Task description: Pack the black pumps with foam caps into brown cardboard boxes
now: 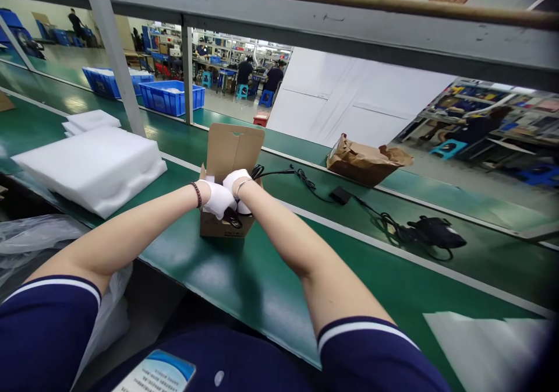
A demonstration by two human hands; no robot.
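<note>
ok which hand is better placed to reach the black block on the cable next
Probably the right hand: at the carton, it and its arm are nearer the black block than the left hand.

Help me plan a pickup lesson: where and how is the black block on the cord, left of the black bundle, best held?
Probably across the middle of the black block, from above: it lies uncovered on the green surface, and cord leaves at opposite ends, so the sides between look freest.

On our green workbench (279, 299) we have an open cardboard box (231, 150), white foam (91, 168) left, a power adapter (340, 195) far right.
</note>
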